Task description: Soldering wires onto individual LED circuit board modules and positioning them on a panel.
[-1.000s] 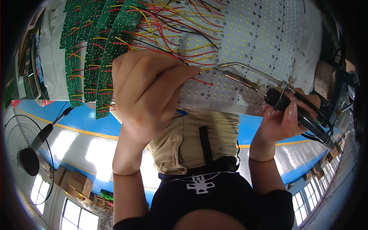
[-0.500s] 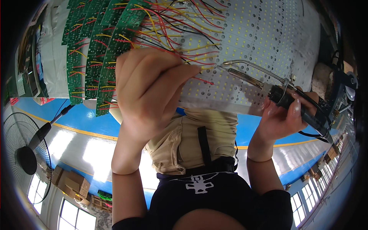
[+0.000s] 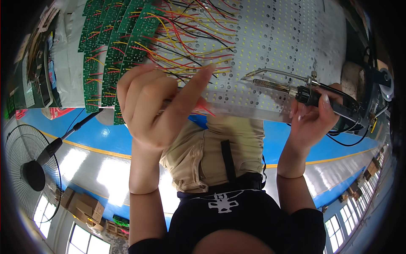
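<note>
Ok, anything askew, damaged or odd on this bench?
Nothing looks damaged or spilled. The red, yellow and black wires lie in a loose tangle across the white LED panels. The right hand holds the soldering iron; the left hand pinches wires.

Soldering iron: shiny bare-metal barrel and tube, matt black plastic grip; LED panel: smooth white sheet studded with small yellow chips; circuit boards: glossy green laminate; wires: smooth red, yellow, black plastic insulation.
</note>
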